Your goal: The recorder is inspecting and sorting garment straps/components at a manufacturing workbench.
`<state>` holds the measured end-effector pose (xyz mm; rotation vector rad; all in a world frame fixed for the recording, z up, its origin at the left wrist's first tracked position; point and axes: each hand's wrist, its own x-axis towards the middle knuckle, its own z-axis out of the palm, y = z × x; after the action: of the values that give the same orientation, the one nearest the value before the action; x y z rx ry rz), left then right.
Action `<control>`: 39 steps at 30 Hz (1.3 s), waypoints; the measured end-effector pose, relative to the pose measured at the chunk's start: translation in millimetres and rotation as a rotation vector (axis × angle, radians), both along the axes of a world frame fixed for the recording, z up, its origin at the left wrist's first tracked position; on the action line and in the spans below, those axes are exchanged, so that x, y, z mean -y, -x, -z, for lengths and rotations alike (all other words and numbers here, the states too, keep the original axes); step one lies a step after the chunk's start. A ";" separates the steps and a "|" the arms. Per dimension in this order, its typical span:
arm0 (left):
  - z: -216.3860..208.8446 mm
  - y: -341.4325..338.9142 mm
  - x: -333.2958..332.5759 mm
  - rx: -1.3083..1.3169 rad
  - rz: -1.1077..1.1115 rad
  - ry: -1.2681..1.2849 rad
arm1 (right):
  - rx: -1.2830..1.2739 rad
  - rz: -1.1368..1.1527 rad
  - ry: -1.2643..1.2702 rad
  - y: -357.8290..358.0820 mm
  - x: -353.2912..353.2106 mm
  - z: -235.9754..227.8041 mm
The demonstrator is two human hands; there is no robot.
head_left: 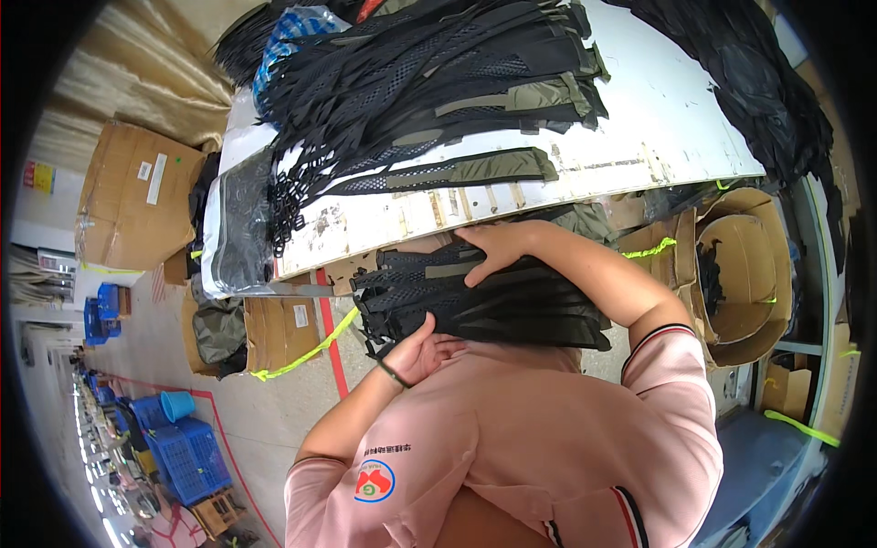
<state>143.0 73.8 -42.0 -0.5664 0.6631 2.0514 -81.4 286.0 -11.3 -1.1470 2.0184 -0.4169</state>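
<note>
A thick stack of black mesh straps (512, 306) with dark green patches rests against the front of my body, just below the table edge. My left hand (422, 354) clasps its near left side, thumb up against the straps and fingers curled toward my shirt. Across the far edge of the stack reaches my right hand (498, 248), its thumb pressed on top and its fingertips partly hidden beyond the edge. On the table lies a large pile of similar straps (429, 82), buckles hanging at their left ends. One single strap (457, 171) lies nearest the table edge.
The white table (639, 137) has a worn, taped front edge. Open cardboard boxes stand below it, one at the right (744, 274) and one at the left (274, 333). A tall carton (137, 196) is at far left. Blue crates (187, 457) stand on the floor behind.
</note>
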 end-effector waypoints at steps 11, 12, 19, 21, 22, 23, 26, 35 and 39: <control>39.7 15.5 -39.8 -0.163 -0.111 -0.185 | 0.878 -0.068 -0.016 -30.5 1.6 7.2; 31.7 17.5 -42.5 -0.164 -0.077 -0.189 | 0.874 -0.036 -0.003 -37.0 -5.3 2.7; -32.7 52.1 -47.5 -0.485 -0.102 0.283 | 0.523 0.238 0.482 -95.0 -59.7 -75.0; -87.6 85.6 -77.6 -0.639 0.069 0.407 | 0.285 0.364 0.981 -93.8 -67.6 -38.8; -101.1 105.0 -88.2 -0.657 0.188 0.481 | 0.246 0.567 0.999 -99.6 -79.6 -52.2; -113.5 125.3 -98.8 -0.675 0.304 0.563 | 0.257 0.719 1.029 -101.7 -93.0 -68.6; -161.4 175.5 -166.3 -0.740 0.652 0.660 | 0.315 1.008 1.206 -93.2 -133.2 -78.6; -237.3 224.2 -375.9 -1.133 0.935 0.360 | 0.367 1.567 1.839 -92.1 -275.0 -89.7; -242.1 217.2 -409.7 -1.201 0.677 0.148 | 0.451 1.779 2.058 -110.1 -335.7 -111.9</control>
<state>-74.2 483.5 200.1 0.8356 1.4370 1.5094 28.7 621.7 100.7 0.6011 0.9466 -3.4332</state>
